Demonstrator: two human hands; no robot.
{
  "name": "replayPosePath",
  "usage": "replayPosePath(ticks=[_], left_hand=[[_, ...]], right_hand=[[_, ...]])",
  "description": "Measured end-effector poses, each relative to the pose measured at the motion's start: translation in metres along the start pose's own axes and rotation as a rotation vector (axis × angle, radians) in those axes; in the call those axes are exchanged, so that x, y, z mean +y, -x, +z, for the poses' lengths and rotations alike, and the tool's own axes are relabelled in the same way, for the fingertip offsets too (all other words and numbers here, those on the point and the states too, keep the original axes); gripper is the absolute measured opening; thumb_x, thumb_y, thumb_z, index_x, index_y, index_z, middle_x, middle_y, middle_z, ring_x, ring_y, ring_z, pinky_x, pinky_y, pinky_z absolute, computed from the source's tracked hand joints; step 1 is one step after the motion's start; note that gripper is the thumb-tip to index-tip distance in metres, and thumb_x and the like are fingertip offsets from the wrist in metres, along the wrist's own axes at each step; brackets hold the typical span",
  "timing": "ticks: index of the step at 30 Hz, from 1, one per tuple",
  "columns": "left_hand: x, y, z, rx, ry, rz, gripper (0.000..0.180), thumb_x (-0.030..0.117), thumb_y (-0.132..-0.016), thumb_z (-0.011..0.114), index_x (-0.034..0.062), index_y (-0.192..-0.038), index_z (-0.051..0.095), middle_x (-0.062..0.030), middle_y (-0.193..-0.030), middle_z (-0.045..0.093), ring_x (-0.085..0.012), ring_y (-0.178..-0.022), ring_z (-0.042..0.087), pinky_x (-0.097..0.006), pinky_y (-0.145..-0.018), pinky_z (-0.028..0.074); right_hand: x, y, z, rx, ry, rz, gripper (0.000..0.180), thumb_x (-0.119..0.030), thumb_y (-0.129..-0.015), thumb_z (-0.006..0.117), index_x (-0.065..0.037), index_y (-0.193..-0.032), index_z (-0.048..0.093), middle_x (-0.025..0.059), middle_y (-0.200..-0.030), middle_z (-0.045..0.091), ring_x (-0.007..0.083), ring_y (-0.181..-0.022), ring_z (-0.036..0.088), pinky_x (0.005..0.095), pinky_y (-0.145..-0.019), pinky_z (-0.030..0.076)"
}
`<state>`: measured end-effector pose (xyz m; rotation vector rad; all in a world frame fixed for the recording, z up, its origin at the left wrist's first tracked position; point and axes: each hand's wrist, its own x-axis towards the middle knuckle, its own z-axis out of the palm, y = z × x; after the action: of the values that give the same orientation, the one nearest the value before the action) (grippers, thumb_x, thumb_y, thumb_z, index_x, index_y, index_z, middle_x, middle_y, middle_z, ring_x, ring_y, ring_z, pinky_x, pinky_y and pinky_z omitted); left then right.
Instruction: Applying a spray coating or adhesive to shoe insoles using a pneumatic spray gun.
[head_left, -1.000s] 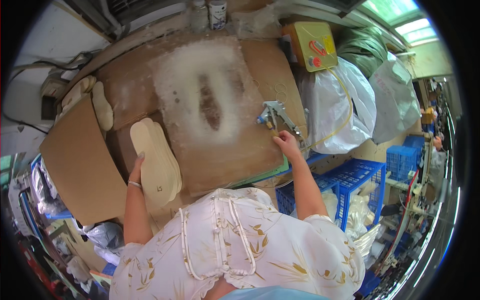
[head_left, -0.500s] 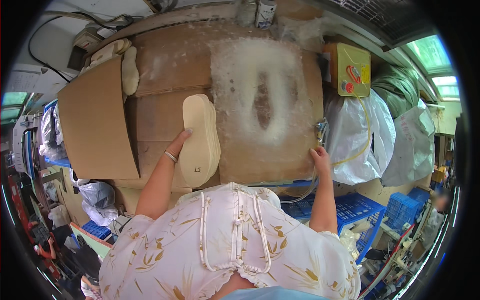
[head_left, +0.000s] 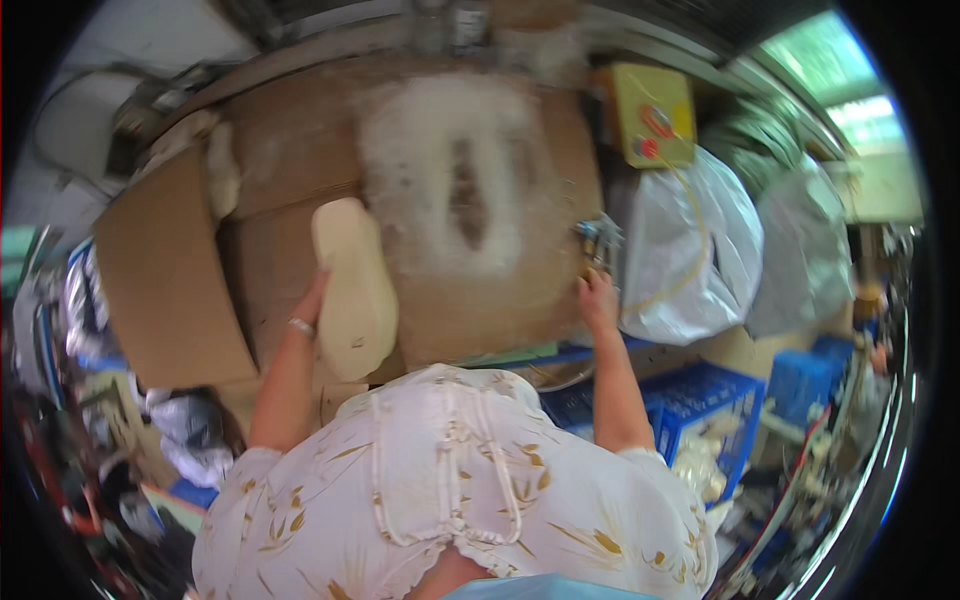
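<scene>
A stack of cream shoe insoles (head_left: 356,290) lies at an angle over the brown cardboard, left of the middle. My left hand (head_left: 314,297) grips its left edge, with the thumb at the rim and the other fingers hidden beneath. At the right edge of the board, my right hand (head_left: 598,298) is closed around the lower part of a metal spray gun (head_left: 600,240). Motion blur hides the exact finger positions on it. Between the hands is a cardboard work sheet (head_left: 545,300) coated with whitish residue around two long marks.
A yellow can (head_left: 653,115) with a yellowish hose (head_left: 704,235) stands at the back right, beside white sacks (head_left: 690,265). A bent cardboard panel (head_left: 170,275) covers the left side, with more insoles (head_left: 222,170) behind it. A blue crate (head_left: 700,400) sits below right.
The whole view has shifted left and blurred. My right hand has closed more around the spray gun, which shows larger. My left thumb has slid from the insoles' top to their edge.
</scene>
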<state>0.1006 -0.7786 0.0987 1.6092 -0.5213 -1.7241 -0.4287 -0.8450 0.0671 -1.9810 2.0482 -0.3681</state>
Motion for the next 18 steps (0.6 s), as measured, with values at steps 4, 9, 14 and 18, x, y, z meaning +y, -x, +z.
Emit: replayPosePath(ticks=[4, 9, 14, 18], left_hand=[[-0.004, 0.009, -0.02, 0.434, -0.073, 0.091, 0.063, 0.057, -0.089, 0.05, 0.0015, -0.117, 0.057, -0.0095, -0.103, 0.063, -0.0188, -0.094, 0.059, -0.034, -0.087, 0.046], [-0.03, 0.065, -0.078, 1.378, -0.724, 0.322, 0.081, 0.037, -0.071, 0.075, 0.0034, -0.135, 0.04, -0.0225, -0.135, 0.043, -0.0379, -0.119, 0.046, -0.044, -0.098, 0.04], [-0.045, 0.086, -0.144, 1.286, -1.009, -0.046, 0.107, 0.035, -0.067, 0.078, 0.0107, -0.148, 0.011, -0.0192, -0.153, 0.009, -0.0419, -0.141, 0.011, -0.061, -0.109, 0.02], [-0.033, 0.066, -0.174, 1.163, -1.249, -0.148, 0.089, 0.006, -0.077, 0.062, 0.0177, -0.15, 0.012, -0.0134, -0.155, 0.007, -0.042, -0.142, 0.008, -0.066, -0.107, 0.015]], right_hand=[[0.006, -0.003, 0.005, -0.04, -0.23, 0.002, 0.028, -0.014, -0.084, 0.06, -0.001, -0.109, 0.062, 0.0179, -0.102, 0.062, 0.035, -0.096, 0.059, 0.0407, -0.084, 0.047], [0.014, -0.007, 0.016, -0.004, -0.23, 0.036, 0.023, -0.009, -0.085, 0.059, 0.0, -0.105, 0.063, 0.0172, -0.1, 0.065, 0.0316, -0.093, 0.062, 0.0379, -0.083, 0.048], [0.012, -0.007, 0.02, 0.028, -0.296, 0.102, 0.019, -0.007, -0.084, 0.058, 0.001, -0.101, 0.062, 0.0178, -0.094, 0.066, 0.0329, -0.086, 0.063, 0.0387, -0.079, 0.048], [0.013, -0.014, 0.02, 0.015, -0.146, 0.122, 0.017, -0.006, -0.083, 0.057, 0.001, -0.097, 0.061, 0.0182, -0.092, 0.065, 0.0342, -0.085, 0.062, 0.0398, -0.078, 0.048]])
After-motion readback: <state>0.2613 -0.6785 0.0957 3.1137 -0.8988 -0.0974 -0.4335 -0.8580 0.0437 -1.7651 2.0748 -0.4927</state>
